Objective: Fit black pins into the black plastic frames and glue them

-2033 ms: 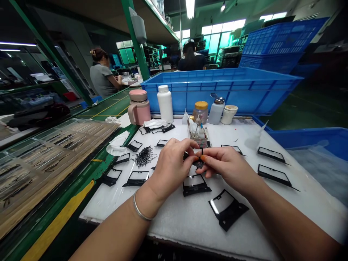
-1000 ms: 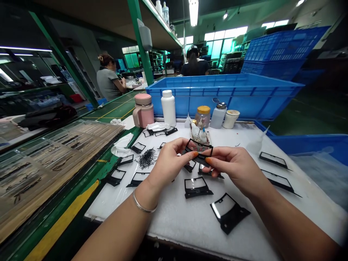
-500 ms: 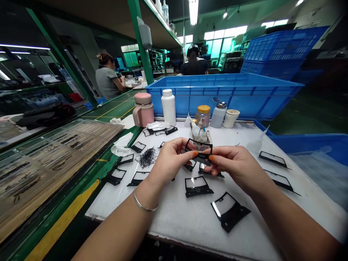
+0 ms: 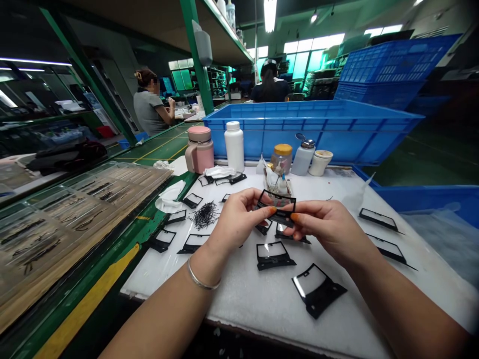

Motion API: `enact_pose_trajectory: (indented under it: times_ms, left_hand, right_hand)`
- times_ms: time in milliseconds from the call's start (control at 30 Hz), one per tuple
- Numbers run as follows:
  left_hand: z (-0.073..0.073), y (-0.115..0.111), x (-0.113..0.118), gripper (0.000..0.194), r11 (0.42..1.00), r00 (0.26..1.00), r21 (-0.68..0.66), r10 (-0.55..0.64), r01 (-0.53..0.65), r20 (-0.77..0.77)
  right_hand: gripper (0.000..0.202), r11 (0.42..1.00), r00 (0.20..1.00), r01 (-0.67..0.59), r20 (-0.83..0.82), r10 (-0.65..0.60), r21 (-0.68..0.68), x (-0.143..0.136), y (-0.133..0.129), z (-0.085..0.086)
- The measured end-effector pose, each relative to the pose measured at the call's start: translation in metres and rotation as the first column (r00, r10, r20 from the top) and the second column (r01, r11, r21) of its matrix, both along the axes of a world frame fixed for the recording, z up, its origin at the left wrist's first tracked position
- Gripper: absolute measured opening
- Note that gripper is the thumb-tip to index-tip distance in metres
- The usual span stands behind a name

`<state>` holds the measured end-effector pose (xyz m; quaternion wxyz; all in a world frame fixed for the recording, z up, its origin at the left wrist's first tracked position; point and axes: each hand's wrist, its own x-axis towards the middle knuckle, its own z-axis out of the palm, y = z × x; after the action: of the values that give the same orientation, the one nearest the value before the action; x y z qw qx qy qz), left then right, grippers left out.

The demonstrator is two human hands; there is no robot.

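Between my hands, raised a little above the white tabletop (image 4: 239,294), is a black plastic frame with a clear window (image 4: 283,217). My left hand (image 4: 239,214) pinches its left side, thumb in front and fingers behind. The right side is gripped by my right hand (image 4: 322,219), thumb near the lower edge and fingers curled beneath. Similar black frames lie below, one flat piece (image 4: 275,255) just under my hands and a larger-looking one (image 4: 318,290) nearer me. A heap of thin black strips (image 4: 204,215) lies left of my left hand.
Behind my hands stand a pink mug (image 4: 199,149), a white bottle (image 4: 234,147), a yellow-lidded jar (image 4: 282,157) and a pump bottle (image 4: 303,157). A large blue crate (image 4: 337,132) spans the back. To the left is a compartment tray (image 4: 75,214). Two people sit farther off.
The held frame has tilted slightly, so its lower black part shows more. Both hands keep their grip. The whole view has shifted slightly, with everything a bit farther right.
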<state>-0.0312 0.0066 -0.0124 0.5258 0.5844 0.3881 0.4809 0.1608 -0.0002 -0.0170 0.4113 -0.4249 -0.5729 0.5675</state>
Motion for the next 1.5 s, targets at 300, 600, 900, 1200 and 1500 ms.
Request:
enact_pose_trajectory:
  times_ms: [300, 600, 900, 1200, 1500]
  left_hand:
    - [0.0, 0.001, 0.001, 0.021, 1.0, 1.0, 0.007, 0.005, -0.005, -0.007]
    - [0.0, 0.001, 0.001, 0.021, 1.0, 1.0, 0.007, 0.005, -0.005, 0.003]
    - [0.0, 0.001, 0.0, 0.022, 1.0, 1.0, -0.017, -0.014, 0.014, 0.021]
    - [-0.002, 0.002, -0.005, 0.026, 0.995, 0.997, -0.08, -0.057, 0.061, 0.059]
    - [0.02, 0.003, -0.038, 0.024, 0.875, 0.86, 0.163, 0.387, -0.457, 0.334]
  right_hand:
    - [0.026, 1.0, 1.0, 0.005, 0.001, -0.005, 0.02, 0.0, 0.0, 0.001]
    - [0.029, 1.0, 1.0, 0.007, 0.022, -0.007, 0.028, 0.0, 0.0, 0.001]
    - [0.031, 1.0, 1.0, 0.0, -0.019, 0.0, -0.013, 0.0, 0.002, 0.001]
    - [0.033, 0.999, 0.999, 0.032, 0.008, -0.032, -0.018, 0.002, 0.002, 0.001]
    - [0.03, 0.989, 0.989, 0.129, -0.066, -0.134, -0.078, 0.008, 0.008, -0.003]
